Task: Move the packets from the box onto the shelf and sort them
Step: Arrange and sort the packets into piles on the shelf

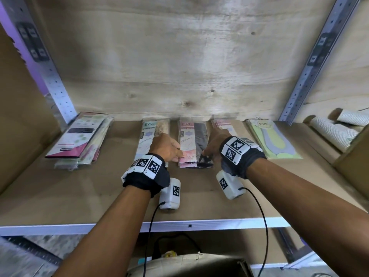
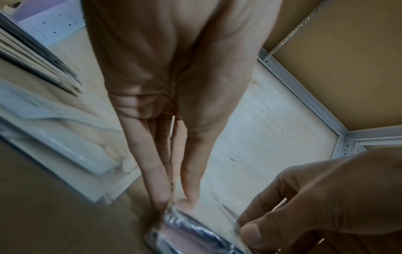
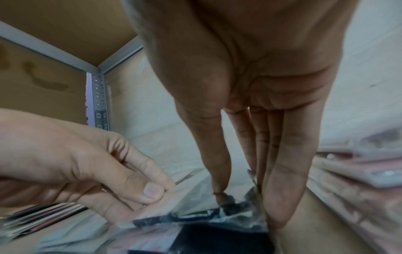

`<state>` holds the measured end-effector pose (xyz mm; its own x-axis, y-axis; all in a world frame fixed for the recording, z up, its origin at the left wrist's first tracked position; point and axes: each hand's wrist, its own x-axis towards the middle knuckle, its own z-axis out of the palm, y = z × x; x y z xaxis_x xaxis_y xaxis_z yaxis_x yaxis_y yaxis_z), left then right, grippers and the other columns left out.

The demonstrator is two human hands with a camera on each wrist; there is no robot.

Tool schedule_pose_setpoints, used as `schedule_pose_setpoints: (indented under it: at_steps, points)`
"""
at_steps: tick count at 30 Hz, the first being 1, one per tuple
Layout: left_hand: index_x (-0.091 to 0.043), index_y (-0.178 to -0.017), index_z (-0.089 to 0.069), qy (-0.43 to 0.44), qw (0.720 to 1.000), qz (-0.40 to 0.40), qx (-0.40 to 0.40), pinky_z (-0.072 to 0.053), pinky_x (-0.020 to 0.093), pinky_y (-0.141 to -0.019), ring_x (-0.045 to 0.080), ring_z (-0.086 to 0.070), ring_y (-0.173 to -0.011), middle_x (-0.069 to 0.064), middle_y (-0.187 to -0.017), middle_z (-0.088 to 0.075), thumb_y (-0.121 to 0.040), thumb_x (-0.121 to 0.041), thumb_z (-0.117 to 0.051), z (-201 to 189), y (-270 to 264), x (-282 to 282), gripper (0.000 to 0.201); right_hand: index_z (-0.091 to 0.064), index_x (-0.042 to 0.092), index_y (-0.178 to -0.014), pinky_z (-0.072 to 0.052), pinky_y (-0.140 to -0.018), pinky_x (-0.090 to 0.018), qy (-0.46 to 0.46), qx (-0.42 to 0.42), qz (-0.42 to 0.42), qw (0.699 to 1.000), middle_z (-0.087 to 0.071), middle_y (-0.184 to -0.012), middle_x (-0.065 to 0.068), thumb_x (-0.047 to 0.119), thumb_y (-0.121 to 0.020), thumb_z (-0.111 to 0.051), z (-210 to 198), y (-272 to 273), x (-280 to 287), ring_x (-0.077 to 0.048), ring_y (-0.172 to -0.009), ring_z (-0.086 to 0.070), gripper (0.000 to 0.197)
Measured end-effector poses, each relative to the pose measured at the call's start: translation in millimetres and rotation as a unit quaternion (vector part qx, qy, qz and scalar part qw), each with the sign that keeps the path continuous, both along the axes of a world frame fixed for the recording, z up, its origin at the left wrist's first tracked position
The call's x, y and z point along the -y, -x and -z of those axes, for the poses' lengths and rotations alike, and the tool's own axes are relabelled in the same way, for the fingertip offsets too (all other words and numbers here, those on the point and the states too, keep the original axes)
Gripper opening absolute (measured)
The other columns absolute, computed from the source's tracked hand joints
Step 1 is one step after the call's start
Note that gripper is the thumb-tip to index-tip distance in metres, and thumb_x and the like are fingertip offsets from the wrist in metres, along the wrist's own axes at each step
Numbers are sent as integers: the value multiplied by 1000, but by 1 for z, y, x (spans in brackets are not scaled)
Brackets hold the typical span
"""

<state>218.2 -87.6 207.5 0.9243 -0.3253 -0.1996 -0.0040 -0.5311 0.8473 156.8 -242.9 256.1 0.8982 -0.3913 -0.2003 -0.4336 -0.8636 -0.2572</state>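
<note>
Far left of shelf board (image 1: pixel 60 196): fanned stack of packets (image 1: pixel 79 138), pink-and-black card uppermost, untouched. Next along: pale blue ENE packet stack (image 1: pixel 146 134), lying flat just beside left hand. Left hand (image 1: pixel 166 147): thumb and fingers pinching near left edge of pink-and-black ENE stack (image 1: pixel 192 144), centre of shelf. Right hand (image 1: pixel 216 141): fingers straight and pressed together, tips down on same stack's near right corner, thumb tip touching wrapper. Further right: pink packet stack (image 1: pixel 221 124) partly hidden behind right hand, then yellow-green sock packet (image 1: pixel 273 139) lying flat. Box not identifiable in view. Step in hand, judged: squaring centre stack into line. Next move calls for light inward pressure from both sides, slippery wrappers liable to slide, then release
</note>
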Motion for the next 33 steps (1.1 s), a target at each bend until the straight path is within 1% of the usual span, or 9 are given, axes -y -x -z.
schedule_pose_setpoints:
  at_steps: [6,11,13,16,18,22,26,30,33]
  points:
    - [9,-108,-65,33,999,7,-25,-61,43,-84,33,-74,-88,24,-107,-72,-78,7,-78,0,0,-1,32,-66,1,-112,-55,-85,-31,9,-16,1,1000,-68,-115,-13,28,-79,-80,2,-3,2,-22,-90,-60,45]
    - [8,-108,-66,32,999,9,-19,-62,42,-82,30,-75,-85,23,-105,-73,-76,5,-80,-2,2,-2,35,-67,1,-106,-51,-70,-26,1,-20,1,1000,-63,-94,-9,26,-79,-80,3,-6,3,-22,-82,-59,38]
    - [5,-107,-67,25,1000,9,-13,-62,40,-81,27,-75,-80,21,-102,-74,-76,2,-81,-3,3,-2,35,-66,2,-100,-52,-67,-28,-5,-22,1,1000,-63,-97,-10,24,-80,-79,3,-4,5,-24,-85,-60,32]
    - [2,-109,-68,8,1000,-5,17,-62,39,-81,26,-75,-76,17,-101,-74,-75,-9,-85,-8,3,-9,40,-61,-1,-119,-56,-89,-39,-44,-6,3,999,-61,-122,-19,19,-81,-77,1,-2,6,-32,-107,-64,47]
    - [-1,-108,-70,22,999,-16,47,-62,38,-79,24,-75,-74,12,-97,-73,-75,-16,-86,-14,-1,-20,40,-56,-1,-128,-57,-91,-40,-35,11,1,999,-60,-126,-18,19,-82,-76,-5,-1,4,-31,-106,-65,54]
    - [-5,-104,-74,84,991,-70,81,-62,41,-80,25,-75,-78,11,-92,-75,-81,-14,-80,-31,-12,-59,26,-68,4,-109,-61,-80,-39,-143,91,-52,984,-72,-101,-15,15,-89,-69,-21,-8,-9,-29,-83,-72,24]
    - [-16,-82,-74,103,978,-143,115,-62,33,-69,17,-75,-70,5,-78,-76,-83,-20,-79,-39,-22,-120,6,-68,4,-96,-60,-70,-37,-255,93,-103,957,-71,-79,-12,7,-92,-64,-21,-23,-48,-27,-69,-68,7]
    - [-10,-79,-69,161,956,-231,87,-54,23,-50,9,-63,-51,5,-72,-71,-86,-19,-75,-41,-27,-186,12,-68,7,-89,-57,-54,-29,-289,86,-132,944,-71,-71,-8,8,-93,-62,-7,-55,-111,-18,-56,-67,7]
    - [-5,-83,-71,172,945,-269,74,-59,29,-57,14,-65,-50,6,-62,-69,-88,-13,-70,-39,-27,-217,9,-66,6,-83,-58,-54,-29,-312,65,-134,938,-70,-69,-10,9,-94,-60,3,-76,-151,-20,-54,-67,12]
